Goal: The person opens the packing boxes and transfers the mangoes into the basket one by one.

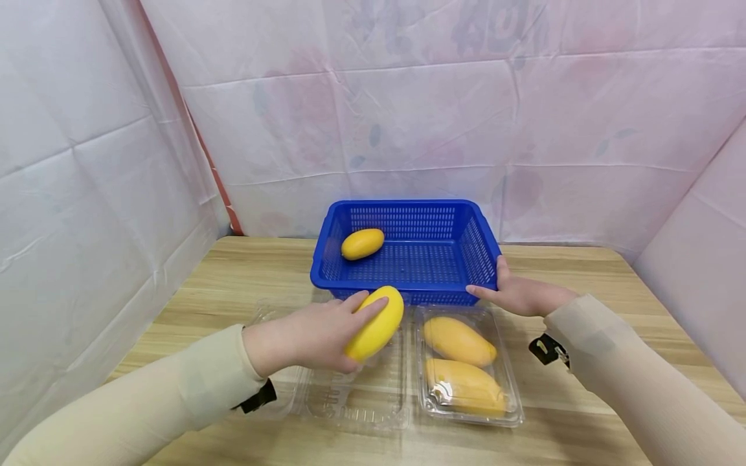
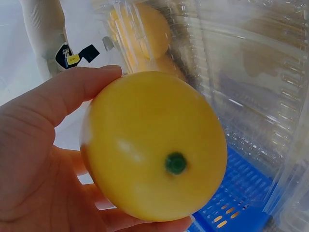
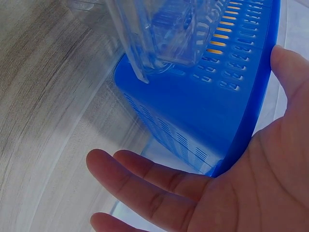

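Observation:
My left hand [image 1: 315, 333] grips a yellow mango [image 1: 379, 323] with thumb and fingers around its sides, above an open clear plastic clamshell box [image 1: 355, 395]. In the left wrist view the mango's end [image 2: 149, 125] faces the camera and shows a small green stem spot. At the front right corner of a blue plastic basket [image 1: 402, 285], my right hand [image 1: 524, 294] rests against the rim. Its fingers [image 3: 145, 193] reach out fairly straight beside the basket wall in the right wrist view. Another mango [image 1: 362, 244] lies at the left inside the basket.
To the right of the open box stands a closed clear box [image 1: 509, 388] with two mangoes [image 1: 460, 341] in it. Both boxes sit in front of the basket on a wooden table [image 1: 583, 414]. A pale sheet [image 1: 419, 123] hangs behind, with more at the sides.

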A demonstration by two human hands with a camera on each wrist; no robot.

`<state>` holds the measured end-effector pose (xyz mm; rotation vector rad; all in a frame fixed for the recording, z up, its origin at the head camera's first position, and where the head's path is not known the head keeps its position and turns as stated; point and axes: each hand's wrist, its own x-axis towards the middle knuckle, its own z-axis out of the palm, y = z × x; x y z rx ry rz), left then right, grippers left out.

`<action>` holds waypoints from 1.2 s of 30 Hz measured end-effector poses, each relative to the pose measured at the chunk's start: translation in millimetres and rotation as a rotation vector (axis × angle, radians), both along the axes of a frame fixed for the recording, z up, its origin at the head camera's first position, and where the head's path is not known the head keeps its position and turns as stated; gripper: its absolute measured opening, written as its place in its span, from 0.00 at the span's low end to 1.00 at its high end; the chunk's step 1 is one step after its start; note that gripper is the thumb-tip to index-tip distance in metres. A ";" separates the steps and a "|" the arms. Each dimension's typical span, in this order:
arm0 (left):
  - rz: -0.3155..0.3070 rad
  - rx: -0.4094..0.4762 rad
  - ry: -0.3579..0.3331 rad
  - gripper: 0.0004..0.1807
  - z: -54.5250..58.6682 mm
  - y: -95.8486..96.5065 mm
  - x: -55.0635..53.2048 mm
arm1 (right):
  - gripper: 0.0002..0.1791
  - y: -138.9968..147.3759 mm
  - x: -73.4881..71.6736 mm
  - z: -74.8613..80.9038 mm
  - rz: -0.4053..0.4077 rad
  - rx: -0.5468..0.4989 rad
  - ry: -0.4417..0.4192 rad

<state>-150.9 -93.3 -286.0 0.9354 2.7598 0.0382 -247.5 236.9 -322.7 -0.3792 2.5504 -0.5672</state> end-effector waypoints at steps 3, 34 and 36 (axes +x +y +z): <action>-0.002 0.001 -0.011 0.51 1.9 -0.2 -0.5 | 0.62 -0.3 0.7 0.2 -0.004 -0.004 -0.004; -0.051 -0.021 0.040 0.49 12.2 -2.3 -7.2 | 0.63 -0.8 2.4 1.0 -0.004 0.021 0.008; -0.043 -0.022 0.032 0.49 12.8 -2.2 -8.0 | 0.63 -0.8 2.2 1.0 -0.004 0.020 0.008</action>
